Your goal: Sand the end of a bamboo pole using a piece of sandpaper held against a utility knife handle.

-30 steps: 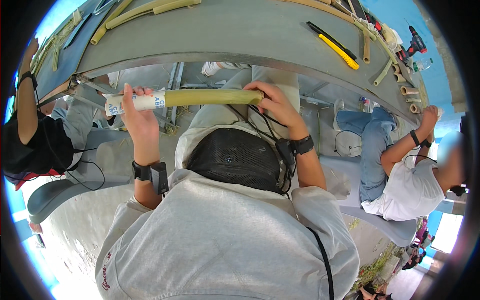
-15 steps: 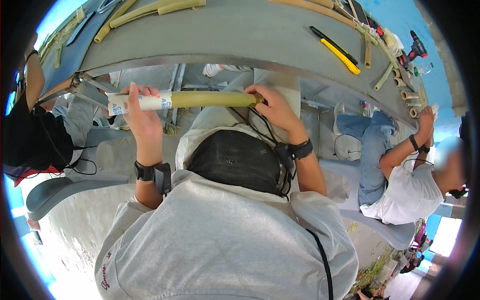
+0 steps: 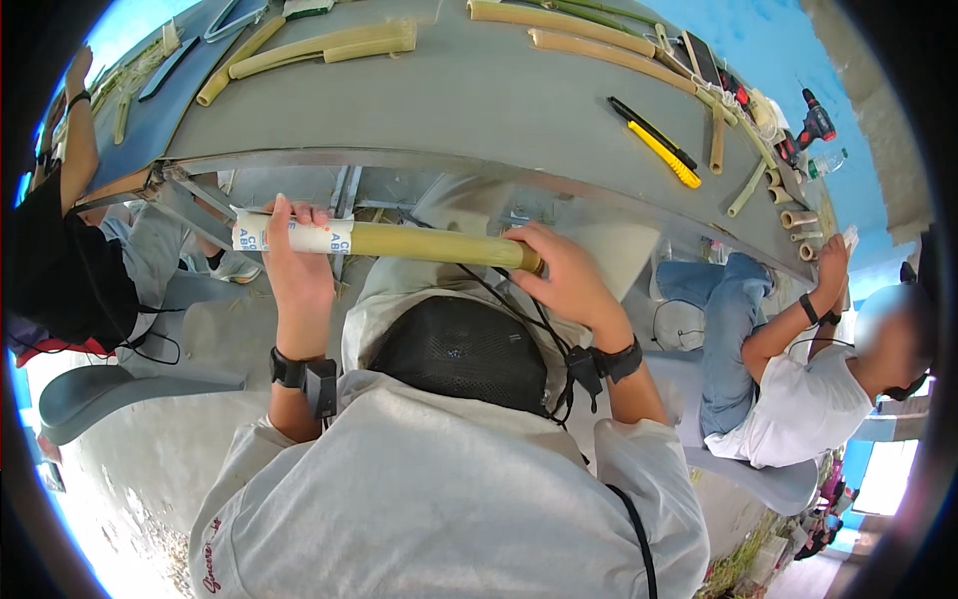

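A greenish-yellow bamboo tube (image 3: pixel 429 243) lies crosswise above my lap, just in front of the table's near edge. White printed paper (image 3: pixel 339 238) is wrapped around its left end. My left hand (image 3: pixel 297 280) is closed round that papered part, thumb on the near side. At the other end, my right hand (image 3: pixel 569 268) grips the bare bamboo, its fingers over the top and the thumb below. The right end sits slightly lower than the left. Part of the paper is hidden behind my left fingers.
On the grey table (image 3: pixel 449 110) lie a yellow-and-black utility knife (image 3: pixel 664 155), a slim black tool (image 3: pixel 639 125) beside it, and split bamboo pieces (image 3: pixel 324 50). A cordless drill (image 3: pixel 816 122) is at the far right. Seated people flank me; one wears a white shirt (image 3: pixel 808 404).
The tube has come lower in the picture, and its right end has dipped. My right hand has shifted down and right with it. Both hands keep their grip; the whole view has shifted slightly.
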`<state>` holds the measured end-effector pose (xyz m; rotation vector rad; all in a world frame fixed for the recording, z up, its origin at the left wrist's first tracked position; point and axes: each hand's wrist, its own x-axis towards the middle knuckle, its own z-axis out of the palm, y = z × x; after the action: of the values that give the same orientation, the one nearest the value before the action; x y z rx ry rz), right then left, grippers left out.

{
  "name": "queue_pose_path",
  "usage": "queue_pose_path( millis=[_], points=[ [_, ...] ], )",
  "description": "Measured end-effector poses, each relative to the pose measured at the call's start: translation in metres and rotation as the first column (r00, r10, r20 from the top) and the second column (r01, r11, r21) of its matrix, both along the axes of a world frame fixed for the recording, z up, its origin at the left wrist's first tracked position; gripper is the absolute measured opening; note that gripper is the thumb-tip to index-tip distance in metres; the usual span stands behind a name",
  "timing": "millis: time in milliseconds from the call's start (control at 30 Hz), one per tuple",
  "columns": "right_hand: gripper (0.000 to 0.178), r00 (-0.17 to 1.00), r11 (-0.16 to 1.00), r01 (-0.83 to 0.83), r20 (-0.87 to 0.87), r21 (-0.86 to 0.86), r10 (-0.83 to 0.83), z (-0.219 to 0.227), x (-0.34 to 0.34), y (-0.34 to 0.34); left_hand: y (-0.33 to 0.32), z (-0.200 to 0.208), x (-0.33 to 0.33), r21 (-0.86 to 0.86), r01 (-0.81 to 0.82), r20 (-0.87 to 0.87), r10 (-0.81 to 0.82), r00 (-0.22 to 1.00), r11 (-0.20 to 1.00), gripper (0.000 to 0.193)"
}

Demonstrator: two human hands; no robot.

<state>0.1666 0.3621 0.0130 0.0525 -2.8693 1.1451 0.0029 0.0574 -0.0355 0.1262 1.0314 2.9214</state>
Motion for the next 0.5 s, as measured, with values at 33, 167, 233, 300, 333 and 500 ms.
queue_pose_path(
  millis=[33, 167, 233, 300, 333, 500],
  points=[
    [0.037, 0.999, 1.0, 0.009, -0.039, 0.021, -0.008, 0.002, -0.004, -0.004, -0.004, 0.0, -0.004, 0.018, 0.079, -0.02, -0.078, 0.997, 0.997, 0.018],
    [0.043, 0.974, 1.0, 0.018, -0.224, 0.015, -0.015, 0.006, -0.029, -0.022, -0.004, -0.004, -0.011, 0.139, 0.098, -0.02, -0.096, 0.995, 0.986, 0.02],
    [0.044, 0.965, 1.0, -0.025, -0.261, -0.001, 0.023, 0.006, -0.039, -0.037, 0.009, -0.009, -0.004, 0.199, 0.151, -0.112, -0.131, 0.985, 0.968, 0.019],
    [0.043, 0.967, 0.995, -0.096, -0.236, 0.012, 0.096, 0.002, -0.043, -0.054, 0.023, -0.012, 0.007, 0.136, 0.286, -0.088, -0.276, 0.957, 0.948, 0.017],
    [0.044, 0.976, 0.994, -0.109, -0.186, 0.024, 0.111, 0.0, -0.046, -0.06, 0.024, -0.01, 0.009, 0.112, 0.387, -0.075, -0.381, 0.922, 0.915, 0.016],
    [0.046, 0.994, 0.993, -0.111, -0.014, -0.043, 0.11, 0.009, -0.046, -0.035, -0.018, 0.03, -0.015, 0.045, -0.026, 0.079, 0.022, 0.997, 0.999, 0.025]
  ],
)
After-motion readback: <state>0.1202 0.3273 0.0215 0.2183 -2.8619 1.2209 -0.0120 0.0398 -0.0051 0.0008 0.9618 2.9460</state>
